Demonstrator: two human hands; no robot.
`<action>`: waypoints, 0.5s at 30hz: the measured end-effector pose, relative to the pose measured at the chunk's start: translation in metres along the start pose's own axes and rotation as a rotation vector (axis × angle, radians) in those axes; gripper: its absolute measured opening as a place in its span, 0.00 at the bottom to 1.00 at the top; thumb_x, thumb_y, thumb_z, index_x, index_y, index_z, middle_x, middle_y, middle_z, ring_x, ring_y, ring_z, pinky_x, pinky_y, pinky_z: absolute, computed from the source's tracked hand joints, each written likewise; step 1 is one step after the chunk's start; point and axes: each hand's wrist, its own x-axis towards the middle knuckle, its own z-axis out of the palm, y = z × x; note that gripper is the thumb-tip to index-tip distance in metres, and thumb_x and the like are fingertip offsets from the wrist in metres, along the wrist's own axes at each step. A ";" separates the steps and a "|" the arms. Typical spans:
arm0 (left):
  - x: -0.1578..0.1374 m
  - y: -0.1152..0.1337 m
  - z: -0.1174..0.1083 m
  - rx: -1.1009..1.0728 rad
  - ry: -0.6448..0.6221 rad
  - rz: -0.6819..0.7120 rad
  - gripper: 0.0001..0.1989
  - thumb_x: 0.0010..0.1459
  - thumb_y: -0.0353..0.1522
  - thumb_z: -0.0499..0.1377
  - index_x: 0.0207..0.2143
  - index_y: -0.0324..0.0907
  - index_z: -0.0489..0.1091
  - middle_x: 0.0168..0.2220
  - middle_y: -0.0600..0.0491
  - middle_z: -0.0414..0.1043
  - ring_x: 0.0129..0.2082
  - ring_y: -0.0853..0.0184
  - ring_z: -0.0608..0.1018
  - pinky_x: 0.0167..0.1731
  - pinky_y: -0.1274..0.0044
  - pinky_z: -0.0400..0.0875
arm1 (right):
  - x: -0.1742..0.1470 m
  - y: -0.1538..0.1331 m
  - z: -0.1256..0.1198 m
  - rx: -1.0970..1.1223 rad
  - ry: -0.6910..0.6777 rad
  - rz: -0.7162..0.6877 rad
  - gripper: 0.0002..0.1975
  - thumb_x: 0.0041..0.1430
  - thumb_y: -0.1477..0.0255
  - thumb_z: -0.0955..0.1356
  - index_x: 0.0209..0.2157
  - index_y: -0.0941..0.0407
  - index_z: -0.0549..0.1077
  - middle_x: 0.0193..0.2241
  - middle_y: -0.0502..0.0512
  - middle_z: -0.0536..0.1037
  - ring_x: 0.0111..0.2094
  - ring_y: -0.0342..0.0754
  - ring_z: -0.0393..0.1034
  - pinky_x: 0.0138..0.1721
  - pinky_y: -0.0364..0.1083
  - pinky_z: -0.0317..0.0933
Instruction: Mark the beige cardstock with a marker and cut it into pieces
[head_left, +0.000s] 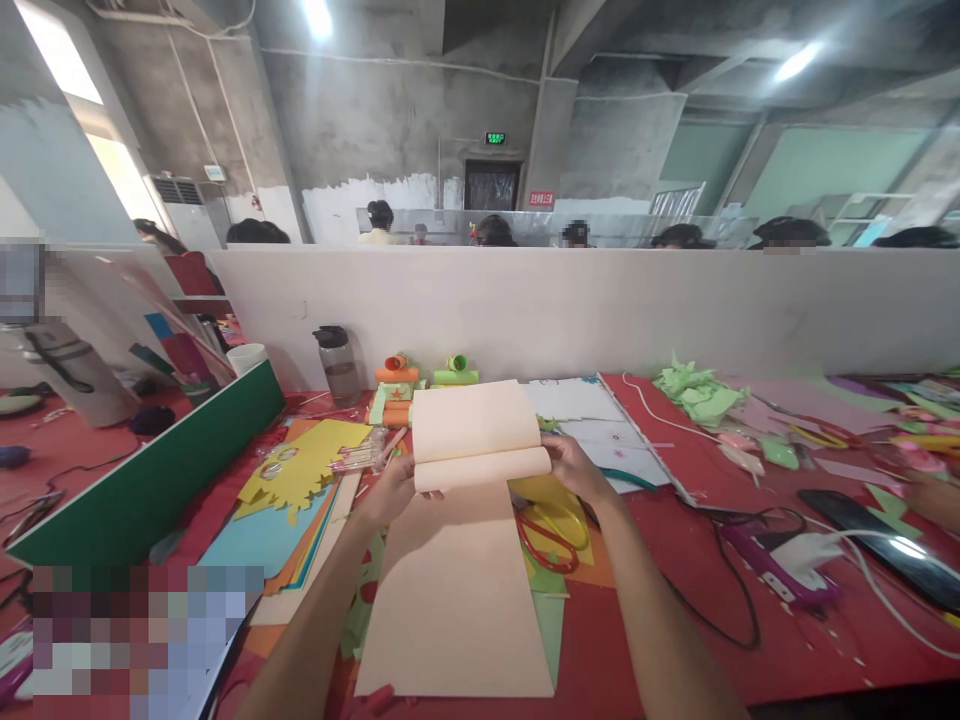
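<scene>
L hand & R hand gripping curled peach paper at opp. edges, above flat peach sheet; red tbl.

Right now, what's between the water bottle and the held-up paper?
In the head view, orange paper rolls are between the water bottle and the held-up paper.

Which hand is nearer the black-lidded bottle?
Left. Left hand, on one edge of the curled paper, is right of the bottle, toward the camera; right hand, on the other, is farther right.
</scene>
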 end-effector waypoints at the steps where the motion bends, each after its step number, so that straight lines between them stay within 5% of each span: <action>1: 0.000 0.000 0.000 -0.024 0.004 -0.020 0.09 0.49 0.25 0.57 0.27 0.37 0.78 0.24 0.48 0.77 0.27 0.66 0.78 0.31 0.78 0.73 | 0.001 0.001 -0.001 -0.019 0.010 0.006 0.14 0.52 0.69 0.73 0.42 0.55 0.81 0.38 0.56 0.83 0.38 0.54 0.76 0.41 0.50 0.69; 15: 0.000 -0.004 -0.001 -0.257 0.071 -0.173 0.07 0.48 0.31 0.64 0.30 0.36 0.77 0.27 0.48 0.76 0.27 0.68 0.76 0.33 0.76 0.74 | 0.002 0.010 -0.006 -0.095 0.116 0.142 0.20 0.55 0.56 0.71 0.42 0.56 0.77 0.27 0.52 0.76 0.26 0.44 0.65 0.27 0.43 0.56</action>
